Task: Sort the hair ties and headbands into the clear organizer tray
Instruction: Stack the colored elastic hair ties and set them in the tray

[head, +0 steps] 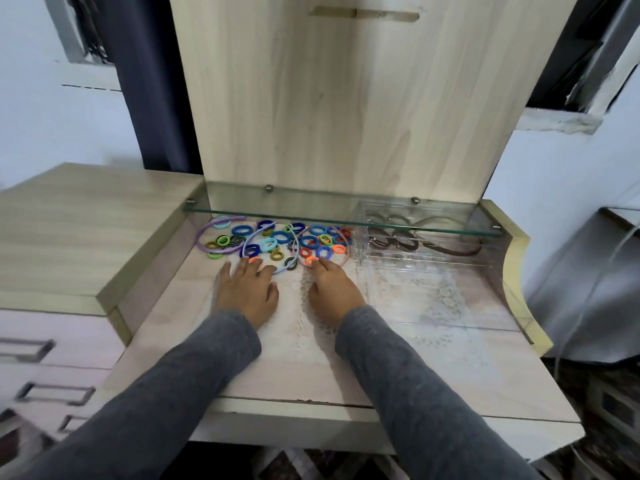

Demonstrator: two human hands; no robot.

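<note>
Several coloured hair ties (277,239) lie in a heap under the glass shelf, mixed with a purple headband (204,233), a light blue headband (247,242) and a pink headband (341,259). My left hand (247,289) lies with its fingers spread, their tips at an orange hair tie (255,260). My right hand (332,289) touches another orange hair tie (311,260) with its fingertips. The clear organizer tray (433,268) stands to the right; its back compartments hold brown hair ties (398,239) and a brown headband (453,249).
A glass shelf (339,216) on metal pegs runs low over the pile and over the tray's back. A tall wooden panel rises behind it. A raised cabinet top and drawers (45,358) stand at the left. A lace mat (301,327) covers the tabletop.
</note>
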